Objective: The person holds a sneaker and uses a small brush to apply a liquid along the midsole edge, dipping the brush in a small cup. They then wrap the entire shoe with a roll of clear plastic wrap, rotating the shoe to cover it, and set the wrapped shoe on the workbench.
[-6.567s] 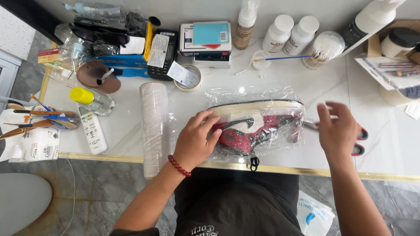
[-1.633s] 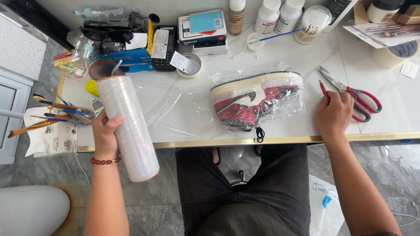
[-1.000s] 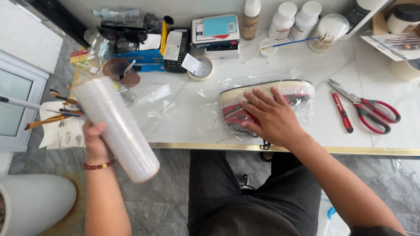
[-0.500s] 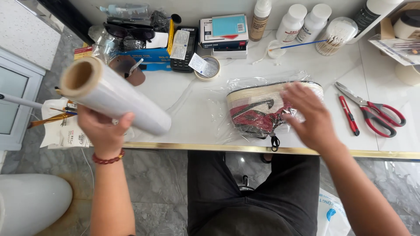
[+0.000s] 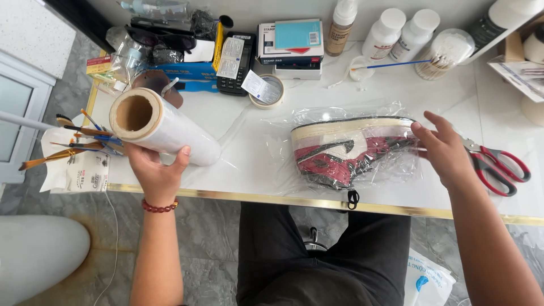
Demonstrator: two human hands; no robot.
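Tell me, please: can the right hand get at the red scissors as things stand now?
Probably yes: the right hand is empty, resting at the wrapped shoe, and the red scissors lie uncovered just beside it.

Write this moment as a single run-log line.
left hand: holds clear cling-film roll | right hand: touches film-wrapped red-white sneaker | red-handled scissors: on white table

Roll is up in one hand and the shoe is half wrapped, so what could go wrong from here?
The left hand holds the film roll beyond the table edge; it might drop. The stretched film could drag the wrapped shoe, steadied only by the right hand. The scissors lie close to that hand.
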